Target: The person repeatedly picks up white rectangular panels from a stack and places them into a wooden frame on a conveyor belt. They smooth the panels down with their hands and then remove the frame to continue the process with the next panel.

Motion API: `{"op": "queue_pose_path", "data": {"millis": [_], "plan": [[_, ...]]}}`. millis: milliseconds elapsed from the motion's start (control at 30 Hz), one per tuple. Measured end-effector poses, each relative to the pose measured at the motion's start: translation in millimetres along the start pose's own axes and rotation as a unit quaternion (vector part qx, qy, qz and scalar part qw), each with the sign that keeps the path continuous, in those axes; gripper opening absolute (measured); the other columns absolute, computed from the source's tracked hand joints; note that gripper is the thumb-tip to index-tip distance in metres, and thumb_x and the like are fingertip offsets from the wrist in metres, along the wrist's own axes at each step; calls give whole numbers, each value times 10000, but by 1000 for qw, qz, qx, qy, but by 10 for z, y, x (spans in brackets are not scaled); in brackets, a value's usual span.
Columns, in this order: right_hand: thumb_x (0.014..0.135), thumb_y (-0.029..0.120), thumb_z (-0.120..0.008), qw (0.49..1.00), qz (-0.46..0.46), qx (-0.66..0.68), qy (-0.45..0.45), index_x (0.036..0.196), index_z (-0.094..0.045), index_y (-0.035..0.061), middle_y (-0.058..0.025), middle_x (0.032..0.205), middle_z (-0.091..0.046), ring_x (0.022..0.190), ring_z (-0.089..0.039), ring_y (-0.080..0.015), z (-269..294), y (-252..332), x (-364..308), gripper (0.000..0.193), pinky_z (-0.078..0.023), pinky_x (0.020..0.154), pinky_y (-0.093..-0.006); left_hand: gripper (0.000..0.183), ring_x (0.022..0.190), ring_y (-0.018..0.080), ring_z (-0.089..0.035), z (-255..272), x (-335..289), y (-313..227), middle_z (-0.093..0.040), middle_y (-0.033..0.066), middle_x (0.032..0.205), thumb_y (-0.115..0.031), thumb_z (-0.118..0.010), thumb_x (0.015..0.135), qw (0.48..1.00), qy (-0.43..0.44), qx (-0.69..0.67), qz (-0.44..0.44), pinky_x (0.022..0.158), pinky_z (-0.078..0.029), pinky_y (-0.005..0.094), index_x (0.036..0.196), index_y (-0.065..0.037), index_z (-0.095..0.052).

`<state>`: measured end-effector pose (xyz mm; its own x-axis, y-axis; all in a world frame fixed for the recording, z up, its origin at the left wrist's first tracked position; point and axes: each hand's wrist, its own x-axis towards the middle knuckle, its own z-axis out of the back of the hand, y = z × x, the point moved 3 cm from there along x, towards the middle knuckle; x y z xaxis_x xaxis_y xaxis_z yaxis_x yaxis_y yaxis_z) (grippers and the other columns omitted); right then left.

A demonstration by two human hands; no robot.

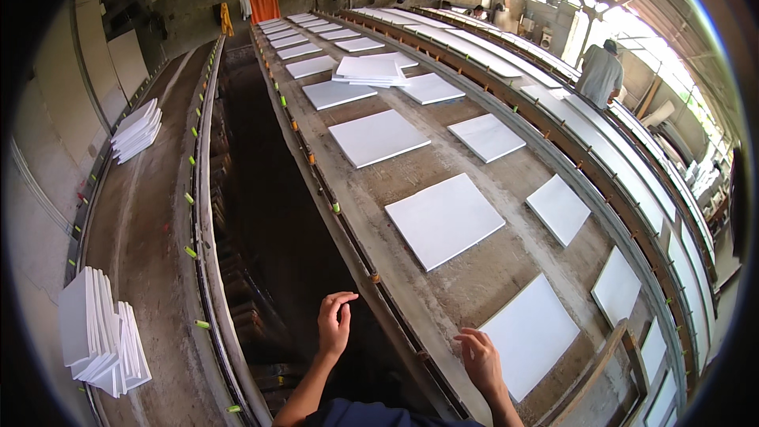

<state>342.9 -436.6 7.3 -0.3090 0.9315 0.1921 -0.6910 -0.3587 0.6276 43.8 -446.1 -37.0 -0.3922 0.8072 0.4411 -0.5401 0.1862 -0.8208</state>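
Both the left hand (334, 330), over the gap (288, 249) at lower centre, and right hand (481, 360), near a sheet (536, 336) at lower right, were loosely curled and empty in the head view; other sheets (445, 220) lined the table (443, 300) toward upper centre.

- White sheets (445, 221), smooth and matt like paper or thin board, lie across a long table (368, 194) with a rough, stained, brown-grey top.
- A dark rail (356, 243), seemingly metal, edges the table, set with bright green clips (336, 207) that look like plastic.
- Beside a second tabletop (162, 221), dull and scuffed, smooth pale panels (47, 103) show a flat, matt face.
- A frame (583, 375) of worn, unvarnished wood leans in at lower right.
- Soft orange cloth (266, 5) hangs against a coarse, concrete-like wall (186, 12).
- A dark blue garment (371, 415) shows matt, creased fabric.
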Motion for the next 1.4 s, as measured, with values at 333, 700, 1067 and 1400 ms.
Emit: {"op": "queue_pose_path", "data": {"millis": [333, 700, 1067, 1400], "plan": [[800, 24, -612, 988, 135, -50, 53, 998, -645, 111, -103, 1165, -578, 1033, -573, -293, -468, 249, 1114, 218, -506, 837, -388, 170, 1045, 244, -549, 315, 948, 650, -597, 69, 1070, -74, -546, 887, 999, -23, 23, 16, 920, -432, 363, 1025, -88, -645], [816, 21, -604, 992, 114, -10, 45, 951, -656, 83, -120, 1122, -610, 995, -598, -306, -1541, 1148, 3110, 157, -504, 834, -389, 159, 1026, 240, -558, 878, 2701, 1780, -600, 71, 1056, -80, -548, 886, 999, -25, -15, 31, 900, -441, 355, 1010, -81, -647], [862, 49, -583, 1000, 2, 16, -16, 952, -657, 86, -112, 1108, -619, 1005, -601, -286, -1827, 989, 4035, 123, -505, 836, -368, 163, 981, 230, -582, 713, 4136, 2110, -608, 79, 1023, -22, -525, 890, 999, -13, -52, -6, 871, -454, 325, 994, -57, -646], [856, 19, -572, 995, 31, 39, -85, 950, -645, 54, -114, 1098, -624, 1005, -598, -284, -1664, 829, 5566, 124, -500, 846, -370, 126, 897, 202, -589, 577, 5392, 2221, -613, 86, 939, 1, -501, 904, 993, -25, -57, -97, 805, -459, 304, 927, -5, -625]]}}
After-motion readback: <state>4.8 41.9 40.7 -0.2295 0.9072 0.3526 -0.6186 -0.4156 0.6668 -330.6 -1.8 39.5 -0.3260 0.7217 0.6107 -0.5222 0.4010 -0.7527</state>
